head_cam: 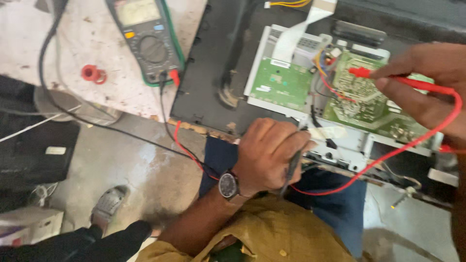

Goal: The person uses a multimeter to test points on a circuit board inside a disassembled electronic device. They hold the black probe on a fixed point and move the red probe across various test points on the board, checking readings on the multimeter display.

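This is an electronics repair workshop. At the upper left of the frame a green-cased multimeter lies on a stained, chipped white worktop, its red and black leads trailing down across the middle. At upper right an opened flat device shows its green circuit boards and a white ribbon cable. Below is bare, grubby concrete floor.

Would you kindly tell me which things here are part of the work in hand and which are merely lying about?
In use:
- red probe, in the right hand
- black probe, in the left hand
- green circuit board
- multimeter

Lying about:
- red ring-shaped part on the bench
- white box on the floor
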